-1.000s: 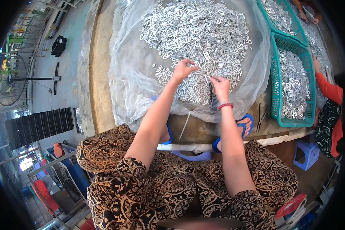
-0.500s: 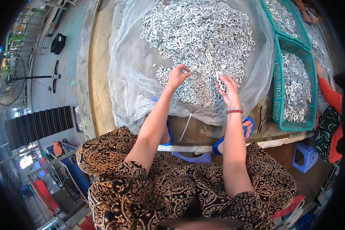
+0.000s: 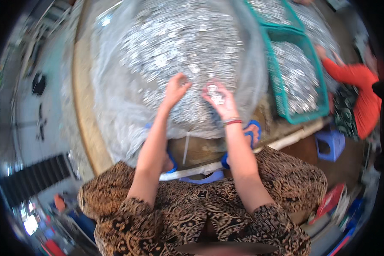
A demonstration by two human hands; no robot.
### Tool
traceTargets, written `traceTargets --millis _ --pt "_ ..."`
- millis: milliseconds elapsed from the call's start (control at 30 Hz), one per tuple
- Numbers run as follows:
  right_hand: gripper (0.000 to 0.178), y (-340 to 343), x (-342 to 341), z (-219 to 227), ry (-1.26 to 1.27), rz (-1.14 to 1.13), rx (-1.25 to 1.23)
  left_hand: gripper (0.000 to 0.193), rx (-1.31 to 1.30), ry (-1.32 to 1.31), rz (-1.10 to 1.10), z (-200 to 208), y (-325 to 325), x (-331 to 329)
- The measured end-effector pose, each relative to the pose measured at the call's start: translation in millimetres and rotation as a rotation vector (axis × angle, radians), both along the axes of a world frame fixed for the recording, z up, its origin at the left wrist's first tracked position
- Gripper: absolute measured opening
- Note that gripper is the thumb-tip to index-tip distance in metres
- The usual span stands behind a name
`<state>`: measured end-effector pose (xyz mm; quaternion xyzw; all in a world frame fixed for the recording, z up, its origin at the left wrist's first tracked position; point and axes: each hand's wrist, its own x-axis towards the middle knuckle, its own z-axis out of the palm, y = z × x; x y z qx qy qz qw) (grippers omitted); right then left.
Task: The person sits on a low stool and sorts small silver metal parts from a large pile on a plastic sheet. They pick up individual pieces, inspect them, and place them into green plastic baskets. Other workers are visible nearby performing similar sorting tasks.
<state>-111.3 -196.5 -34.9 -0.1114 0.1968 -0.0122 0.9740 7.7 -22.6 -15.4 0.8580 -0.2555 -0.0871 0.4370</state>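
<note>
Right hand point(image 3: 222, 102) palm-up toward netting's point(image 3: 109, 85) near edge, fingers cupped round metal links point(image 3: 217, 99), I'd guess against spilling; left hand point(image 3: 175, 90) fingers apart, blurred

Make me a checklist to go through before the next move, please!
1. Shiny pieces resting in the right hand's grip: ok.
2. Left hand's grip open: ok, thumb and fingers look apart.
3. Metal heap within reach: ok, both hands are over its near part.
4. Green basket upright: ok, to the right of the heap.
5. Sharp view of the pieces: not ok, blurred.
6. Number of pieces held: cannot tell.
</note>
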Motion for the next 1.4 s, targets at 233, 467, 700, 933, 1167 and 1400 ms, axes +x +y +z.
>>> traceTargets --millis 233,467,700,933,1167,1400 --pt "0.042 28.1 3.0 -22.4 0.205 -0.032 0.215 0.033 0.22 -0.183 -0.426 80.0 -52.9 -50.1" --pt "0.037 -70.2 30.1 33.9 -0.062 -0.51 0.287 0.034 -0.062 -0.314 -0.124 85.0 -45.7 -42.3" --pt "0.088 -200.2 -3.2 110.9 -0.156 -0.746 0.176 0.04 0.044 -0.062 0.037 36.7 14.2 -10.6" --pt "0.025 -72.3 23.6 28.9 0.102 -0.185 -0.605 0.045 0.176 0.062 -0.034 -37.1 41.9 7.0" --pt "0.07 -19.3 38.2 4.0 0.106 0.509 -1.338 0.094 0.487 0.0 0.317 -104.3 49.2 22.5" --pt "0.09 20.0 73.8 -17.8 -0.004 0.655 -2.25 0.082 0.11 0.286 0.317 -98.9 51.2 13.9"
